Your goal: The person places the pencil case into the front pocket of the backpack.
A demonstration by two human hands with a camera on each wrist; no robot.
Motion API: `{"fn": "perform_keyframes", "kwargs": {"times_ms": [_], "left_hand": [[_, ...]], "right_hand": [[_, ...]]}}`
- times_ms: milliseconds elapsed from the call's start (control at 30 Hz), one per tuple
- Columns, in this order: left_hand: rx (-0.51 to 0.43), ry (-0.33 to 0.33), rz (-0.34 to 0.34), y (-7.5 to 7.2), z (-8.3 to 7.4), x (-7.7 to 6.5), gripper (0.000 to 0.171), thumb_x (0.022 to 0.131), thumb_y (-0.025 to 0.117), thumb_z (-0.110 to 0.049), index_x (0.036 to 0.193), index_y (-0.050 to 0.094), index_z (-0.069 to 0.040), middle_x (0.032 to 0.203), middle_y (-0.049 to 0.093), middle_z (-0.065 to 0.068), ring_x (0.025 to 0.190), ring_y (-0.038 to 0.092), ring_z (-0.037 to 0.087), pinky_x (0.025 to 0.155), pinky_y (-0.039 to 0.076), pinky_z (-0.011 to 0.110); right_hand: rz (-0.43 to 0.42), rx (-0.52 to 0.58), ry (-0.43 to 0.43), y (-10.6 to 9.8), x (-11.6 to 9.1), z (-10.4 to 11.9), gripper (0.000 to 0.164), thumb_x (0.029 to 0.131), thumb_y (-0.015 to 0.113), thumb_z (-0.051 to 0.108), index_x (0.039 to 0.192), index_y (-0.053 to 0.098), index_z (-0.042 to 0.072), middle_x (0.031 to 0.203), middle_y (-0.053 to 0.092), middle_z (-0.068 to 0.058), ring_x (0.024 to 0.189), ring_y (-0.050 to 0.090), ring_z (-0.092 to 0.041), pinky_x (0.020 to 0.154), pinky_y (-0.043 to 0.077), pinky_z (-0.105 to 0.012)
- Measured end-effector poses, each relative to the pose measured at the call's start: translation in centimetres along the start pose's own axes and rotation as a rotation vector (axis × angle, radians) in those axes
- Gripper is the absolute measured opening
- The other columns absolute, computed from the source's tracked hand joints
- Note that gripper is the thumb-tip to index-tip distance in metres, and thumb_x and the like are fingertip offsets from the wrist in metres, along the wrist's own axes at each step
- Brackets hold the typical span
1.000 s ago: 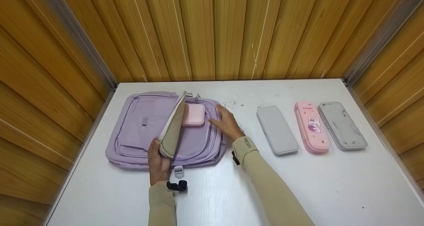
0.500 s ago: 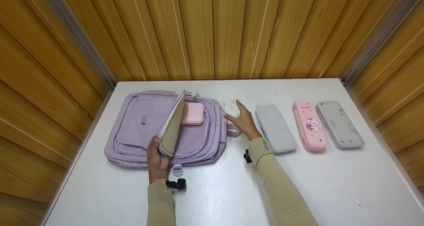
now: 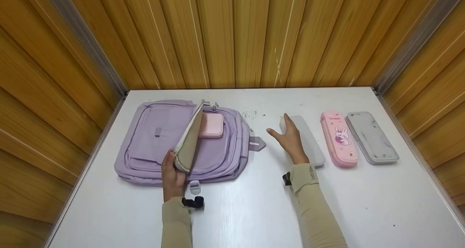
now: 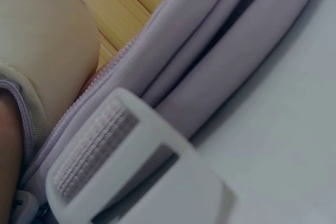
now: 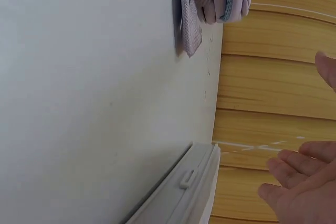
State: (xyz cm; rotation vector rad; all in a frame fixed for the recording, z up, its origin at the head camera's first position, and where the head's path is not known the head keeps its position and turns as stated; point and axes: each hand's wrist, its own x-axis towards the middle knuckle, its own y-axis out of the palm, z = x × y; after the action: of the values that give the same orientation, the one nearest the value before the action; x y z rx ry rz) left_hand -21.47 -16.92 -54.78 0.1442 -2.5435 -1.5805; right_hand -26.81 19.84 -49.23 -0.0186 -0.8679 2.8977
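A lilac backpack [image 3: 152, 139] lies on the white table with its front pocket unzipped. My left hand [image 3: 173, 177] grips the lower corner of the beige-lined flap [image 3: 189, 146] and holds it raised. A small pink case [image 3: 211, 125] sits in the pocket, partly covered by the flap. My right hand [image 3: 291, 142] has its thumb and fingers spread and holds nothing; it overlaps a light grey pencil case [image 3: 311, 146] in the head view. In the right wrist view, that hand [image 5: 307, 187] appears beside the grey case's edge [image 5: 195, 174], which has a small latch.
Right of the grey case lie a pink pencil case [image 3: 340, 139] with a rabbit print and a scuffed grey case [image 3: 374, 139]. A strap buckle [image 4: 194, 192] hangs at the backpack's near side. Wood-patterned walls [image 3: 250, 33] enclose the table [image 3: 232, 211].
My right hand has moved right, from beside the small pink case to over the light grey pencil case. My left hand stays at the flap.
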Motion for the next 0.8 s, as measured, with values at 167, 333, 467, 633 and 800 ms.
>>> {"fn": "perform_keyframes", "kwargs": {"times_ms": [167, 333, 467, 633, 800], "left_hand": [[-0.012, 0.001, -0.005, 0.1, 0.0, -0.1, 0.008, 0.083, 0.072, -0.009, 0.090, 0.074, -0.010, 0.095, 0.070, 0.005, 0.092, 0.065, 0.016, 0.083, 0.053, 0.028], [-0.012, 0.010, -0.011, 0.0, 0.0, 0.0, 0.008, 0.083, 0.072, -0.009, 0.091, 0.074, -0.010, 0.095, 0.070, 0.005, 0.092, 0.065, 0.016, 0.083, 0.053, 0.028], [-0.003, 0.019, -0.009, 0.0, 0.1, 0.0, 0.009, 0.082, 0.073, -0.011, 0.090, 0.073, -0.010, 0.095, 0.070, 0.005, 0.091, 0.066, 0.016, 0.082, 0.053, 0.028], [-0.002, 0.014, 0.004, 0.0, 0.2, -0.1, 0.009, 0.082, 0.072, -0.011, 0.091, 0.074, -0.011, 0.095, 0.071, 0.004, 0.091, 0.066, 0.016, 0.083, 0.053, 0.027], [-0.004, 0.004, 0.008, 0.0, 0.1, -0.1, 0.008, 0.085, 0.069, -0.011, 0.092, 0.073, -0.010, 0.096, 0.070, 0.005, 0.091, 0.066, 0.016, 0.082, 0.053, 0.028]], "right_hand": [[-0.043, -0.014, 0.015, -1.3, -1.1, -1.4, 0.097, 0.086, 0.072, 0.037, 0.152, 0.012, -0.002, 0.158, 0.013, -0.024, 0.147, 0.013, -0.039, 0.120, 0.015, -0.049], [-0.074, -0.032, 0.032, -2.4, -2.4, -2.7, 0.098, 0.086, 0.071, 0.038, 0.152, 0.010, -0.001, 0.159, 0.011, -0.023, 0.146, 0.013, -0.042, 0.118, 0.016, -0.055], [-0.083, -0.066, 0.054, -3.1, -3.5, -3.7, 0.100, 0.085, 0.071, 0.039, 0.152, 0.008, 0.000, 0.159, 0.010, -0.023, 0.145, 0.013, -0.044, 0.118, 0.017, -0.057], [-0.099, -0.081, 0.088, -3.9, -4.5, -4.7, 0.104, 0.083, 0.074, 0.039, 0.152, 0.007, -0.001, 0.159, 0.009, -0.023, 0.146, 0.011, -0.044, 0.119, 0.015, -0.054], [-0.090, -0.084, 0.113, -4.6, -5.6, -5.7, 0.110, 0.081, 0.075, 0.041, 0.152, 0.004, -0.001, 0.160, 0.005, -0.022, 0.147, 0.007, -0.041, 0.120, 0.011, -0.050]]}}
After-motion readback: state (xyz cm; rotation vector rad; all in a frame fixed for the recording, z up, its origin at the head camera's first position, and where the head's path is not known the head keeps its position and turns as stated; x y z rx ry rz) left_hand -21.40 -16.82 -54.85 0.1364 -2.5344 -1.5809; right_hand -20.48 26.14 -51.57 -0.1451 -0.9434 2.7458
